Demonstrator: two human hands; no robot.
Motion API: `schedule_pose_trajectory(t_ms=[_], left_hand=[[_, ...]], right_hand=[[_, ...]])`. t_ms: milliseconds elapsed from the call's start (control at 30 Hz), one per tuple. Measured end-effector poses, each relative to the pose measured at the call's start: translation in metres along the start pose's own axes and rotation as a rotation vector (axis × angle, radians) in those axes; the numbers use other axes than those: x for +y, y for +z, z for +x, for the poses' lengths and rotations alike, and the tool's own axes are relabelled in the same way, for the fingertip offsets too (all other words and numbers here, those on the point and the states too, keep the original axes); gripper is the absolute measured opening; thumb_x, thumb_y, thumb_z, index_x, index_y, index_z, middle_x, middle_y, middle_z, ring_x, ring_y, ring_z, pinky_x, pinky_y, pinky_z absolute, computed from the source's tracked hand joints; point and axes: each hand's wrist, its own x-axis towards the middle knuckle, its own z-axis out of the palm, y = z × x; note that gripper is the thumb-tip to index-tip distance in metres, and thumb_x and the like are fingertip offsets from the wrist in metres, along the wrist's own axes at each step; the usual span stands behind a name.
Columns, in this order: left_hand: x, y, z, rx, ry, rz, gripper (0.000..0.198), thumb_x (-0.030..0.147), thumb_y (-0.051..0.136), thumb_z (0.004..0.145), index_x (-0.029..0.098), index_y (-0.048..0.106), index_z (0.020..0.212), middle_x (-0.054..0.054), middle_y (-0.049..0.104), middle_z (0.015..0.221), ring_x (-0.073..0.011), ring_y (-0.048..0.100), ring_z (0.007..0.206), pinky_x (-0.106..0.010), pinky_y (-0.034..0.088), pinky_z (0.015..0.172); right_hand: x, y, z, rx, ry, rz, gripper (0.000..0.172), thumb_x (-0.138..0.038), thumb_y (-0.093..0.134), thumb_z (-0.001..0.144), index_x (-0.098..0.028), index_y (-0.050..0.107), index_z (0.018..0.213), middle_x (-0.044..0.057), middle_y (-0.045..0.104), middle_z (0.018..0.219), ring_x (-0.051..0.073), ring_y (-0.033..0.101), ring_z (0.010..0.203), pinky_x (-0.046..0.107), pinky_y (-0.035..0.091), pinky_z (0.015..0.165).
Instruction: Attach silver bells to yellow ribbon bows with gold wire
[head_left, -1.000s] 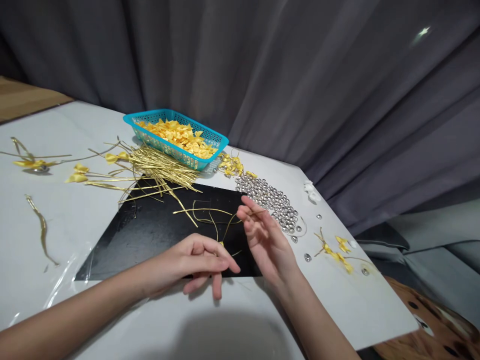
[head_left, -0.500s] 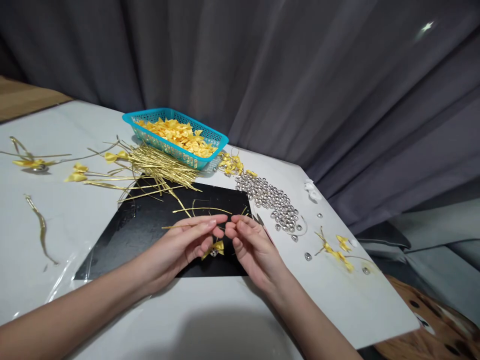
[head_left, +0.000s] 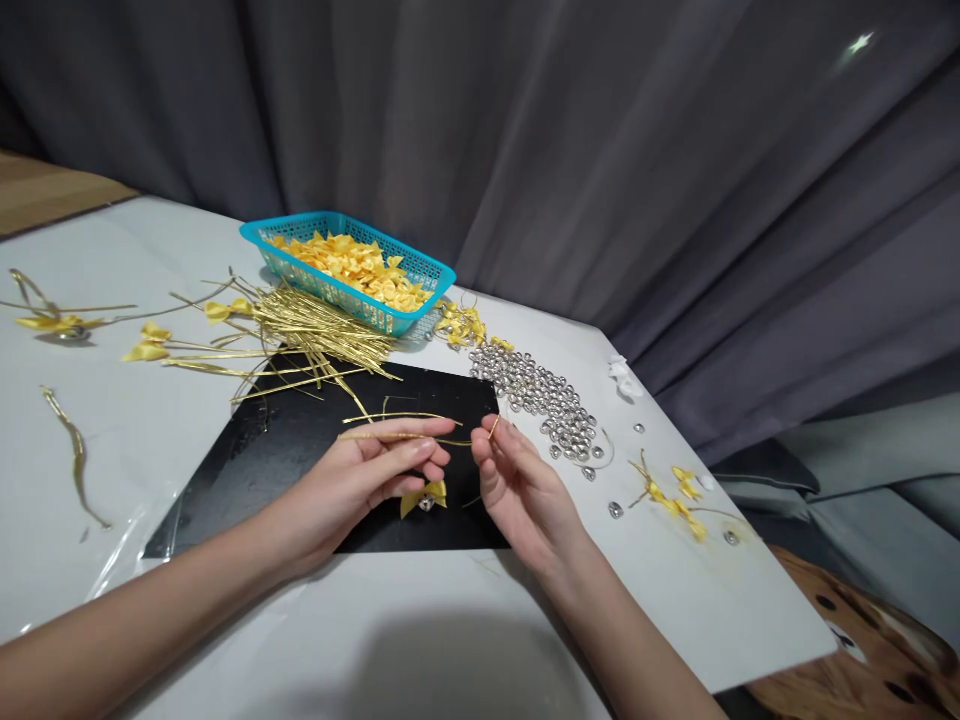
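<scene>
My left hand (head_left: 375, 475) and my right hand (head_left: 517, 485) meet over a black mat (head_left: 300, 450). Between them runs a thin gold wire (head_left: 390, 436); the left fingers pinch its long part and the right fingertips pinch its short bent end. A small yellow ribbon bow with a silver bead (head_left: 424, 497) hangs just under the left fingers. More loose gold wires (head_left: 397, 415) lie on the mat behind the hands.
A blue basket (head_left: 431, 275) of yellow bows stands at the back. A bundle of gold wires (head_left: 315, 330) lies in front of it, a heap of silver beads (head_left: 547, 400) to the right. Finished bow pieces (head_left: 671, 495) lie near the table's right edge and others (head_left: 52, 322) far left.
Both hands came together over the mat and took hold of a gold wire. The yellow bow, hidden under the left hand a second ago, now shows below the fingers.
</scene>
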Motion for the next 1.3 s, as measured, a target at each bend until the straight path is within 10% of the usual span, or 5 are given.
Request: schedule_pose_trajectory(t_ms=[1000,1300], left_hand=[[0.012,0.001,-0.003,0.104,-0.093,-0.455,0.033,-0.015,0.046,0.079,0.01,0.063,0.068,-0.001,0.068,0.055,-0.008,0.067,0.047,-0.005,0.052,0.045],[0.012,0.0,0.001,0.175,-0.107,-0.53,0.041,0.002,0.033,0.093,0.011,0.066,0.071,-0.004,0.07,0.06,-0.0072,0.065,0.045,-0.009,0.053,0.043]], right_hand=[[0.007,0.002,-0.003,-0.053,0.057,-0.021,0.02,-0.024,0.085,0.056,-0.015,0.071,0.068,-0.002,0.071,0.062,0.006,0.068,0.057,0.006,0.054,0.054],[0.015,0.0,-0.002,-0.098,0.082,-0.027,0.018,-0.025,0.082,0.062,-0.015,0.071,0.072,-0.002,0.072,0.065,0.005,0.068,0.06,0.007,0.053,0.057]])
